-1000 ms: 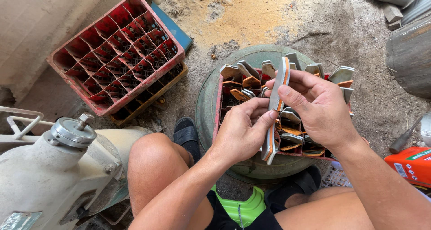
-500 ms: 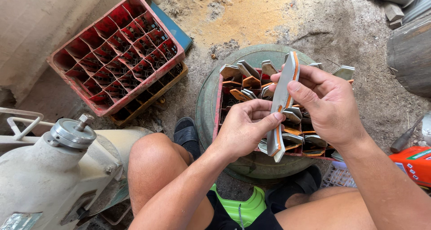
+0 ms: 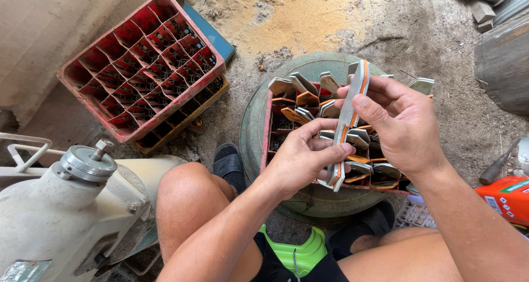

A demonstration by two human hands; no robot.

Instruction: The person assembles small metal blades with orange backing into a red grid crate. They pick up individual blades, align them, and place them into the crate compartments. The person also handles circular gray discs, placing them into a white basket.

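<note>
Both my hands grip one grey-and-orange blade (image 3: 348,129), left hand (image 3: 302,160) pinching its lower end, right hand (image 3: 401,125) clasping the upper part, now tilted steeper and raised higher over the red crate of blades (image 3: 268,129) than a second ago, suggesting inspection continues.

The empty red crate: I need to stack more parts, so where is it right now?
In the head view the empty red crate lies on the sandy ground at upper left, stacked on another crate, left of the round green drum and beyond the grey machine.
</note>
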